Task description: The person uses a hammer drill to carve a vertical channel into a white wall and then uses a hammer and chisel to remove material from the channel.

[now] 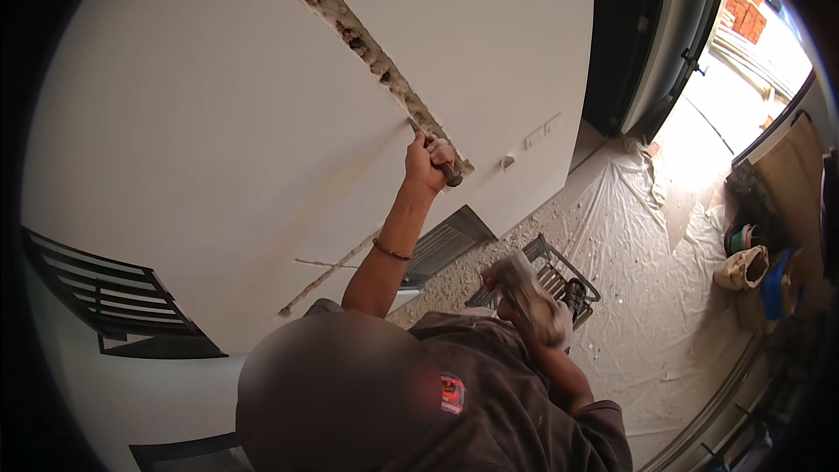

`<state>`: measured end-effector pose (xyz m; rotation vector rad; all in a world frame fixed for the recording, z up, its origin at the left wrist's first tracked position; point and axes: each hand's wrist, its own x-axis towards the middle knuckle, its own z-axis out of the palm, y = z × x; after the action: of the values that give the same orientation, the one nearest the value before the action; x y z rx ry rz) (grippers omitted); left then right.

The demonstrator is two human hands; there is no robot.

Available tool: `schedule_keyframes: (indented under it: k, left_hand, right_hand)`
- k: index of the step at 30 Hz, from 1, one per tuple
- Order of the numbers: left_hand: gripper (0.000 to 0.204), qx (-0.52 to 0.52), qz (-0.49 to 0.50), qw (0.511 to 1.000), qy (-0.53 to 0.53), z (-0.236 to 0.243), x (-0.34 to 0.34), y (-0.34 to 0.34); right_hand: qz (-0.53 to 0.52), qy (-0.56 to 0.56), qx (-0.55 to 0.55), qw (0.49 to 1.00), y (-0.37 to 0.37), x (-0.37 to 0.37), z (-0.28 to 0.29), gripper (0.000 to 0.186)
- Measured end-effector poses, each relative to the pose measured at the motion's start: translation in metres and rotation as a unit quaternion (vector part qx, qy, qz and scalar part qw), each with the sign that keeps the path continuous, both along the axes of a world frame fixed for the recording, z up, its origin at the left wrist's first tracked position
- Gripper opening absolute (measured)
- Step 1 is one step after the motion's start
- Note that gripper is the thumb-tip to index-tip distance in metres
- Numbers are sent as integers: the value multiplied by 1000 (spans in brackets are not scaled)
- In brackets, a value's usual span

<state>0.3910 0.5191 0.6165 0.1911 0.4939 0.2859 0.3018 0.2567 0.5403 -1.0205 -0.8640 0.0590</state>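
Observation:
My left hand (pixel 425 160) is raised against the white wall, its fingers wrapped round a chisel (pixel 454 178). The chisel's tip meets the wall at the edge of a rough channel (pixel 376 59), cut slantwise through the plaster. Its butt end sticks out below my fist. Lower down, in front of my body, my right hand (pixel 509 308) is closed on a hammer (pixel 537 299). Motion smears the hammer, so its exact shape is unclear. The hammer and chisel are apart.
Plaster rubble (pixel 459 275) lies along the wall's foot, and plastic sheeting (pixel 625 236) covers the floor. A metal step stand (pixel 559 275) is below me. A narrower groove (pixel 328 278) marks the lower wall. An open sack (pixel 743 269) stands right, near an open doorway (pixel 690 135).

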Motion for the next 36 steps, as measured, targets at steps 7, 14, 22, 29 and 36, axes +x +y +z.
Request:
schedule_keyframes:
  k: [7,14,22,29,36]
  left_hand:
    - [41,14,-55,998,8,-20,9,40]
    - [33,56,-37,996,56,-6,-29,-10]
    - [38,56,-44,996,-50,1,-19,9]
    - [39,33,-38,998,-48,11,-14,11]
    - [38,-2,-4,1000,6,19,4,7]
  right_hand:
    - [31,233,-200,951,42,14,-51,83]
    - [-39,172,-228,958,-34,-4,-72,85]
    - [-13,141,-221,965,-44,-13,-65,81]
    - [8,95,-168,981,-37,-10,-20,54]
    - [-53,-52,76,994,12,15,29,46]
